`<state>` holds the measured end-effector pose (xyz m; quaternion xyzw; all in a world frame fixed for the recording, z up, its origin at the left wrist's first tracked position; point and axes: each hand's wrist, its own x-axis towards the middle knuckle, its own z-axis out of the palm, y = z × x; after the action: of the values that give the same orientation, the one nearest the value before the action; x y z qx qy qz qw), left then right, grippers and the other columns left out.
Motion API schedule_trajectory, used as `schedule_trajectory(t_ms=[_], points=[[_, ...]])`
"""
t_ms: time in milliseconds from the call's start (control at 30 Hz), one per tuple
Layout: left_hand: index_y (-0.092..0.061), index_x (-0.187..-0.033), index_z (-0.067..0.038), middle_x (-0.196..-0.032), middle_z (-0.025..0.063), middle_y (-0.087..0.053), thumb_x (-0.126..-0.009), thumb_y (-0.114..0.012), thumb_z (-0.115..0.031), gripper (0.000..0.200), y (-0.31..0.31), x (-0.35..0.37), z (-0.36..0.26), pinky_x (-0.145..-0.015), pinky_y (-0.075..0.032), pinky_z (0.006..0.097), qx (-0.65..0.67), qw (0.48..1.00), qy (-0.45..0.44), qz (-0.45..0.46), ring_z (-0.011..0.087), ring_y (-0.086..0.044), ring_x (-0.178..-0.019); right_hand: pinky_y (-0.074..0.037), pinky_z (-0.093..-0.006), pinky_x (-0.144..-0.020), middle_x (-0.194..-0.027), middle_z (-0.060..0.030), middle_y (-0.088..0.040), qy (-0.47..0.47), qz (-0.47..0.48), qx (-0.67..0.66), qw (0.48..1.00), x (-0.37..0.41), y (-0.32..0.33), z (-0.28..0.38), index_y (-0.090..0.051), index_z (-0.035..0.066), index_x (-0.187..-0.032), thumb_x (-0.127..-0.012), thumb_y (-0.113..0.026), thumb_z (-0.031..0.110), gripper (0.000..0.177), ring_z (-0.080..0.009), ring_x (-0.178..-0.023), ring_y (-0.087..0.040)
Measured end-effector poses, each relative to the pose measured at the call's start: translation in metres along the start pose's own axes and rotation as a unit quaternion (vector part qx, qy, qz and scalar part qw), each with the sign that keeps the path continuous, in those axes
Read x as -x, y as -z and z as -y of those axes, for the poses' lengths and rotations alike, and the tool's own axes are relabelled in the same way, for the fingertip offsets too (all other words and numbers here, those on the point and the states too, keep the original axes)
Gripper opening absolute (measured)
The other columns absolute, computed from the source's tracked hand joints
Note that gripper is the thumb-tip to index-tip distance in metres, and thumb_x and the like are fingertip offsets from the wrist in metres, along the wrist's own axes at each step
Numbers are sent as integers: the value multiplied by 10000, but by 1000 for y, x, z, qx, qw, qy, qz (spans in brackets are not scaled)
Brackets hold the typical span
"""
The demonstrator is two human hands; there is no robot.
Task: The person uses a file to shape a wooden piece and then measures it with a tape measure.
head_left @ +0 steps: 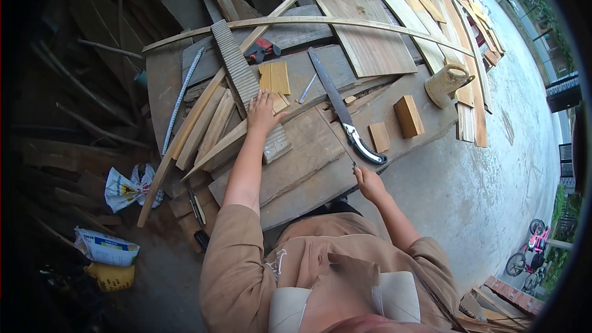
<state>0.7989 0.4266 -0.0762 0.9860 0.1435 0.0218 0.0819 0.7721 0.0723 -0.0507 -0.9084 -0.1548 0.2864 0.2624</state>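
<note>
My left hand lies with its fingers stretched out over a long ridged wooden strip, touching it near its lower part. Just beyond those fingers is a small yellowish wood piece. My right hand is closed at the bench's near edge, around a thin, dark-tipped tool whose kind I cannot make out. A hand saw with a black and white handle lies just past it. Two wooden blocks, one upright and one flat, sit to the right. A pen-like stick rests between saw and yellowish piece.
The rough wooden bench also carries a red and black tool, wide boards, a mug-like container and a tape measure. A long batten crosses the back. Bags lie on the floor at left.
</note>
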Motion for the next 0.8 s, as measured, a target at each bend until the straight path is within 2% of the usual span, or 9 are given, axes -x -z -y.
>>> schedule_trajectory(t_ms=[33,100,200,267,367,533,567,667,800], points=[[-317,-1279,-57,-1335,147,-299,-695,-557,-550,801,5,2,-4,-1016,-210,414,1,1000,0,-8,252,-239,-1261,-401,-480,-666,-762,-249,-565,15,-8,6,1000,-4,0,1,-520,30,-856,-886,-327,356,380,-408,-754,-535],[-212,-1333,-105,-1375,133,-217,-682,-553,-577,873,14,9,-10,-1020,-170,458,-28,997,50,45,231,-185,-1282,-396,-488,-677,-767,-256,-562,28,-16,31,999,-7,4,7,-514,24,-851,-883,-329,373,397,-417,-766,-530],[-165,-1348,-136,-1384,128,-189,-688,-552,-572,881,25,19,-7,-1018,-167,467,-3,998,44,45,231,-167,-1288,-397,-487,-674,-764,-253,-564,25,-21,43,999,-17,7,12,-513,29,-856,-882,-328,378,395,-417,-763,-531],[-166,-1347,-138,-1377,133,-207,-691,-556,-563,873,29,31,1,-1008,-184,482,14,998,51,34,246,-185,-1280,-400,-483,-674,-765,-247,-569,30,-28,55,998,-29,3,5,-513,32,-860,-882,-323,385,401,-411,-759,-536],[-176,-1344,-133,-1367,137,-227,-684,-603,-501,868,41,56,19,-998,-228,450,52,996,62,27,263,-237,-1257,-401,-464,-703,-804,-252,-570,23,-31,37,999,-40,11,14,-530,22,-925,-877,-332,395,424,-406,-792,-537],[-205,-1330,-126,-1328,125,-310,-637,-701,-348,881,51,95,52,-932,-340,391,72,992,102,34,275,-381,-1164,-409,-465,-691,-807,-249,-573,29,-50,59,997,-70,7,12,-524,7,-928,-865,-359,409,439,-409,-775,-540],[-245,-1313,-118,-1280,122,-373,-642,-700,-318,834,48,100,56,-889,-377,385,49,994,95,4,283,-440,-1102,-417,-464,-682,-798,-243,-577,30,-53,67,996,-75,5,12,-518,15,-912,-850,-385,422,432,-403,-771,-546],[-305,-1262,-120,-1201,120,-454,-635,-711,-231,755,43,104,68,-842,-415,390,17,990,130,53,294,-483,-1041,-428,-452,-665,-787,-219,-585,31,-41,89,995,-85,1,11,-509,25,-902,-807,-467,437,425,-383,-760,-558],[-383,-1162,-96,-1111,119,-513,-647,-686,-143,600,33,100,77,-806,-424,405,4,992,119,47,304,-515,-979,-437,-431,-652,-788,-182,-592,38,12,109,993,-89,-2,10,-485,47,-929,-734,-585,435,446,-357,-754,-571]])
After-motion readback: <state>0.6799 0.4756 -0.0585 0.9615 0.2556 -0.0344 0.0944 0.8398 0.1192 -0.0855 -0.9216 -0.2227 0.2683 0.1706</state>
